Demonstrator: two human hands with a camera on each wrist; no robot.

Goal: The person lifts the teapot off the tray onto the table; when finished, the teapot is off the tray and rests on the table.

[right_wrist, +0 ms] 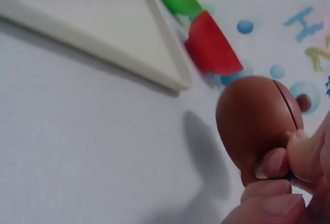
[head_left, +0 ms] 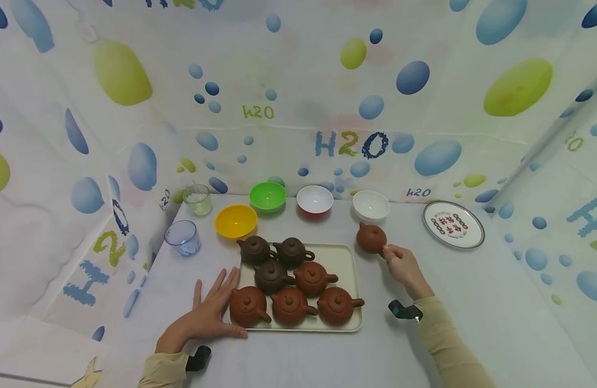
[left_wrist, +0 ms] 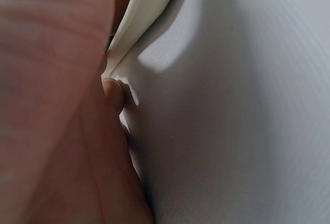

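My right hand (head_left: 406, 269) grips a small reddish-brown clay teapot (head_left: 371, 238) by its handle, to the right of a cream tray (head_left: 345, 264). In the right wrist view the teapot (right_wrist: 255, 113) is held up, and its shadow falls on the white cloth. On the tray are three dark brown teapots, one of them a dark teapot (head_left: 271, 276) in the middle row, and several reddish ones, such as the teapot (head_left: 338, 306) at the near right corner. Fingers spread, my left hand (head_left: 206, 318) rests at the tray's left side, its thumb along the near edge.
Behind the tray stand a yellow bowl (head_left: 236, 221), a green bowl (head_left: 267, 197), a red-and-white bowl (head_left: 315, 200) and a white bowl (head_left: 371, 205). A clear glass (head_left: 198, 200) and a blue glass (head_left: 183, 238) are at left. A printed plate (head_left: 453, 224) lies at right.
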